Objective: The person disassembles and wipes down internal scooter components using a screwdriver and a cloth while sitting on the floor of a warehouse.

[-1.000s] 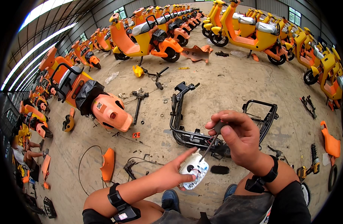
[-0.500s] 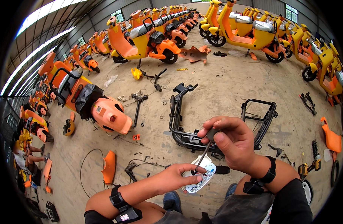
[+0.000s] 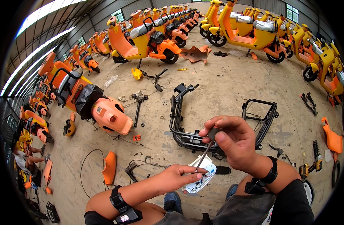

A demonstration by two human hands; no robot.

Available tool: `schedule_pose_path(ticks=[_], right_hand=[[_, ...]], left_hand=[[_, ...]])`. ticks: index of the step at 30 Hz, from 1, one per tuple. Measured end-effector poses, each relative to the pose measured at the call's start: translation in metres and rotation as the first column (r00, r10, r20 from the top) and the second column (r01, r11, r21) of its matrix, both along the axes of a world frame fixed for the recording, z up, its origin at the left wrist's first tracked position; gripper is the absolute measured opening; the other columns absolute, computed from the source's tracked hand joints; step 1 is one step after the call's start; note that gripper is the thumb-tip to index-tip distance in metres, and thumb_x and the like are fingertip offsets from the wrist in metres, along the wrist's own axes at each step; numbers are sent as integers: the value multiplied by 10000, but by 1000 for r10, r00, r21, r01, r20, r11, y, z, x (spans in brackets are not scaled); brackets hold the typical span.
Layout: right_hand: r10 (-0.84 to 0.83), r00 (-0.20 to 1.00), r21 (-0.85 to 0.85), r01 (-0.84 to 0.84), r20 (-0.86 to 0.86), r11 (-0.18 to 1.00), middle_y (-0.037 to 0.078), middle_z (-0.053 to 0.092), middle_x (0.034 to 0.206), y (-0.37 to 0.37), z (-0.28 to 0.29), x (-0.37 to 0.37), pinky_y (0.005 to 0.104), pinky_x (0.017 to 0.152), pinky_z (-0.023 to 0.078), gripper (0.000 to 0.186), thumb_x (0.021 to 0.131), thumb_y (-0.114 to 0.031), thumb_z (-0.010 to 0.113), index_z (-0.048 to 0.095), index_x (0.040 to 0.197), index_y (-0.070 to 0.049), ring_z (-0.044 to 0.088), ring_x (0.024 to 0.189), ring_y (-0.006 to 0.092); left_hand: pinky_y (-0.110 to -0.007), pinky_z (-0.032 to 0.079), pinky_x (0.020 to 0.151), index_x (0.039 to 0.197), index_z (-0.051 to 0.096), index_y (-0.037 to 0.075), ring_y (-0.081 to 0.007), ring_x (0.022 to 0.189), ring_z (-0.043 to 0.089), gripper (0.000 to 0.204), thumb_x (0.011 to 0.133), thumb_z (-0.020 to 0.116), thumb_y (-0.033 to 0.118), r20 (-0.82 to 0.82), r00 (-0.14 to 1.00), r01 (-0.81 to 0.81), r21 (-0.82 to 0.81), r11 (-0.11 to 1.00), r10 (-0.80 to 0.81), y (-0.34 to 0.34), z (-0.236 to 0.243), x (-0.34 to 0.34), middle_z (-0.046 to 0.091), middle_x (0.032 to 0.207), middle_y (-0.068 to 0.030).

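A screwdriver (image 3: 205,154) with a dark handle is pinched in my right hand (image 3: 234,144), its shaft slanting down and left. Its tip is at the fingers of my left hand (image 3: 175,178), over a white oval housing with a pale blue circuit board (image 3: 202,180). My left hand grips that housing by its left edge, thumb and index finger on the board side. Small parts show on the board; whether the tip touches one is hard to see. Beyond my hands lies a black metal scooter frame (image 3: 179,129) on the floor.
An orange panel (image 3: 109,168) and a cable lie to the left. A partly stripped orange scooter (image 3: 108,114) stands farther left. On the right are a yellow cordless drill (image 3: 305,170), a shock absorber (image 3: 316,152) and an orange part (image 3: 332,138). Rows of scooters (image 3: 250,35) stand behind.
The screwdriver tip and my left fingertips have shifted slightly over the circuit board. A dark bit seen near the tip earlier no longer shows there. Otherwise my hands stay in place.
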State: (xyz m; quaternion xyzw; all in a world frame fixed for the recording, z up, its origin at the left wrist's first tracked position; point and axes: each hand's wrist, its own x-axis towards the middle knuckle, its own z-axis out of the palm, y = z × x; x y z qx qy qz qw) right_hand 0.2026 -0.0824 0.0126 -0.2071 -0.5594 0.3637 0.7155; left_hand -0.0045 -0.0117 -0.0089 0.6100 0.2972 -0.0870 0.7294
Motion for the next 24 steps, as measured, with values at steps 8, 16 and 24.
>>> schedule_pose_path(ticks=[8,16,24], right_hand=[[-3,1000,-4,3,25,1000,164,557,1251,-1,1,1,372,941,531,239,977,-5,540,518,1215,-9,605,1116,229],[-311,797,124,289,518,949,140,620,1081,-1,16,15,335,744,519,190,928,-10,553,631,1101,-6,637,899,208],[137,390,-187,94,910,978,88,617,947,5,0,5,379,735,512,181,912,-187,644,688,1058,-89,637,852,300]], left_hand=[[-253,438,956,1293,640,89,-80,1093,562,381,1004,574,328,-12,1000,-9,-9,1000,9,0,-3,1,672,1198,-27],[-260,433,968,1291,641,85,-88,1128,552,391,1026,526,348,-20,999,-37,37,999,38,-1,-2,0,665,1224,-33],[-251,482,607,1255,599,52,-89,735,572,433,1059,415,391,41,986,-158,-65,985,161,-4,-3,-1,641,913,-14]])
